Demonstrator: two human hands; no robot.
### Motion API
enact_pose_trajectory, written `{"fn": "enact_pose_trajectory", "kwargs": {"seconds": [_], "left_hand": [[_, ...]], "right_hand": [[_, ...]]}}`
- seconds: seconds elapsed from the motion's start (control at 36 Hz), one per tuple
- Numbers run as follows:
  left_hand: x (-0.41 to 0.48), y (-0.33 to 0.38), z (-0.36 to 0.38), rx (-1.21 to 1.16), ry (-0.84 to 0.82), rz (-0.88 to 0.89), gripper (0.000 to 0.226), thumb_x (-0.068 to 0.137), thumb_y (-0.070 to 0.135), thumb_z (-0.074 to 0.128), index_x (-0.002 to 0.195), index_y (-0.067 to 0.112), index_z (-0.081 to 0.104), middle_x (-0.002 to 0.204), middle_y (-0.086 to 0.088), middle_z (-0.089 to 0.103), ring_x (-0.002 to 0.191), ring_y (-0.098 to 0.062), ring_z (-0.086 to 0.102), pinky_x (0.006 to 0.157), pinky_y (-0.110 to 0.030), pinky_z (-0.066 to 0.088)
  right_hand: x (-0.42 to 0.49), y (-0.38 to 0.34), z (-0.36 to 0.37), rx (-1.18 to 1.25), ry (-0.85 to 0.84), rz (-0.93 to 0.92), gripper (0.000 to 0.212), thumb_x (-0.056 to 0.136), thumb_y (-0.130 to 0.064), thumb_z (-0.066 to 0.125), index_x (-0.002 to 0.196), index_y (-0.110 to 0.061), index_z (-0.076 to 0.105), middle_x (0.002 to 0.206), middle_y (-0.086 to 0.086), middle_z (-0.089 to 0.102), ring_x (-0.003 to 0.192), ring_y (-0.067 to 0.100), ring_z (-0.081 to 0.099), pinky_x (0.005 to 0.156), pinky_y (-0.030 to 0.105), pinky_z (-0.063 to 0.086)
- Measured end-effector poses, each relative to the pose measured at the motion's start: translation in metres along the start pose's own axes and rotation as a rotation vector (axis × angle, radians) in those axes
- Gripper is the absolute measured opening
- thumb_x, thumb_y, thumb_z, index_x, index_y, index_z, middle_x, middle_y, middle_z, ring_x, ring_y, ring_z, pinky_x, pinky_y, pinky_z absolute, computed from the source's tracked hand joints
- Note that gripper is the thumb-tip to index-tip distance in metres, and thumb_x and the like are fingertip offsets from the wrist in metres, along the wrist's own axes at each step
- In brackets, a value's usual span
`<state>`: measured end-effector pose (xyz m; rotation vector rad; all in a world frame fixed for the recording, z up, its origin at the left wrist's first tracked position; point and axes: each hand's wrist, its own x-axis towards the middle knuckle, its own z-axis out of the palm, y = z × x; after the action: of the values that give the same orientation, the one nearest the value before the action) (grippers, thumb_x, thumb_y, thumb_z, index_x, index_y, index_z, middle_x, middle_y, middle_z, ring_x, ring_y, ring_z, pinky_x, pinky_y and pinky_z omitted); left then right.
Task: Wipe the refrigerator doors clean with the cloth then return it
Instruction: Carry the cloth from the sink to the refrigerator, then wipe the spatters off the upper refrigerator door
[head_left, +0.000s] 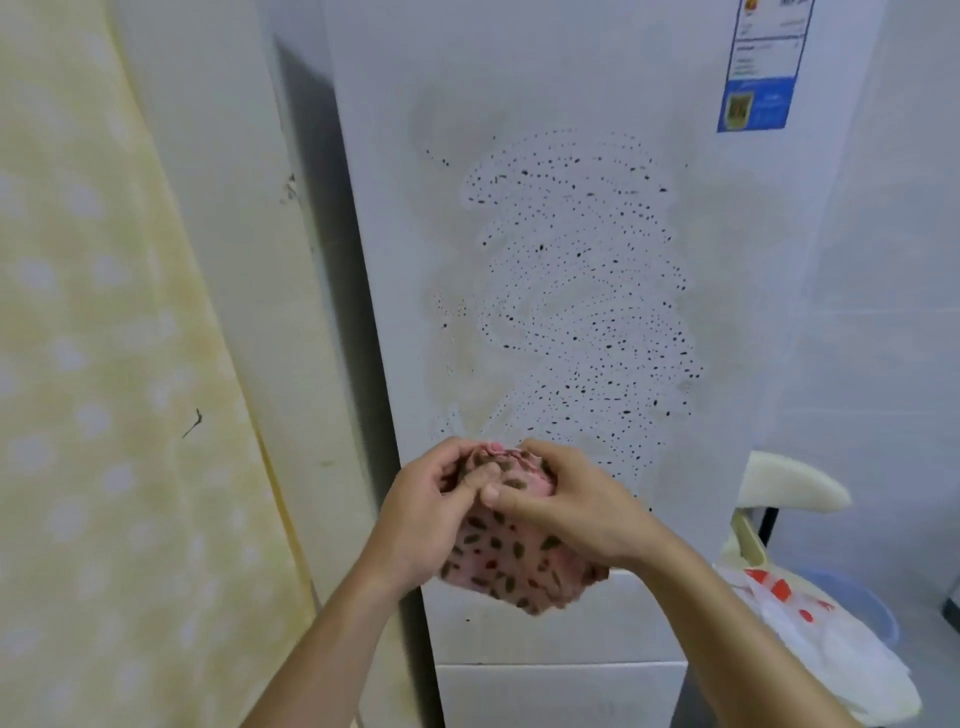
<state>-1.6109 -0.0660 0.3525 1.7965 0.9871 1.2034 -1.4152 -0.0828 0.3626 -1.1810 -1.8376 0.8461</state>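
Note:
A pink cloth with dark and red spots is bunched between both hands in front of the white refrigerator door. My left hand grips its left side with curled fingers. My right hand wraps over its top right, thumb pressed on the fabric. The upper door carries a wide patch of wet streaks and dark droplets just above my hands. A lower door begins below a seam at the bottom.
A yellow dotted curtain hangs at the left beside a cream wall panel. A blue label sticks to the door's top right. At the right stand a chair arm, a white plastic bag and a blue basin.

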Motion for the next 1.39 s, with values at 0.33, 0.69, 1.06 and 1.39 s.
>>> {"fn": "enact_pose_trajectory", "kwargs": {"seconds": [0.33, 0.69, 1.06, 1.39], "left_hand": [[0.061, 0.041, -0.033, -0.059, 0.085, 0.084, 0.012, 0.101, 0.023, 0.07, 0.107, 0.029, 0.079, 0.105, 0.003, 0.08, 0.104, -0.015, 0.076, 0.097, -0.035, 0.058], [0.113, 0.061, -0.073, -0.038, 0.076, 0.195, 0.029, 0.095, 0.047, 0.069, 0.117, 0.027, 0.07, 0.108, 0.008, 0.077, 0.1, -0.012, 0.074, 0.081, -0.024, 0.059], [0.211, 0.083, -0.194, 0.773, 0.913, 0.586, 0.04, 0.102, 0.015, 0.049, 0.139, 0.002, 0.054, 0.147, -0.017, 0.051, 0.14, -0.034, 0.041, 0.12, -0.047, 0.034], [0.271, 0.053, -0.224, 0.903, 0.962, 0.719, 0.058, 0.109, 0.032, 0.03, 0.161, 0.007, 0.034, 0.17, -0.011, 0.031, 0.157, -0.032, 0.027, 0.129, -0.046, 0.018]], "right_hand": [[0.058, -0.066, -0.038, -0.18, 0.014, -0.034, 0.026, 0.094, -0.048, 0.074, 0.084, -0.024, 0.07, 0.07, -0.01, 0.068, 0.063, 0.001, 0.059, 0.064, 0.021, 0.047], [0.09, -0.13, -0.059, 0.793, 0.098, 0.163, 0.037, 0.096, -0.032, 0.073, 0.111, 0.002, 0.073, 0.103, 0.026, 0.077, 0.09, 0.043, 0.078, 0.067, 0.046, 0.066], [0.181, -0.203, -0.041, 0.313, 0.777, -0.465, 0.023, 0.107, -0.045, 0.052, 0.122, -0.037, 0.067, 0.108, -0.007, 0.069, 0.103, 0.018, 0.07, 0.094, 0.048, 0.06], [0.265, -0.151, -0.038, -1.016, 1.037, -0.705, 0.043, 0.099, -0.03, 0.069, 0.137, -0.011, 0.064, 0.138, 0.012, 0.058, 0.131, 0.031, 0.048, 0.108, 0.044, 0.04]]}}
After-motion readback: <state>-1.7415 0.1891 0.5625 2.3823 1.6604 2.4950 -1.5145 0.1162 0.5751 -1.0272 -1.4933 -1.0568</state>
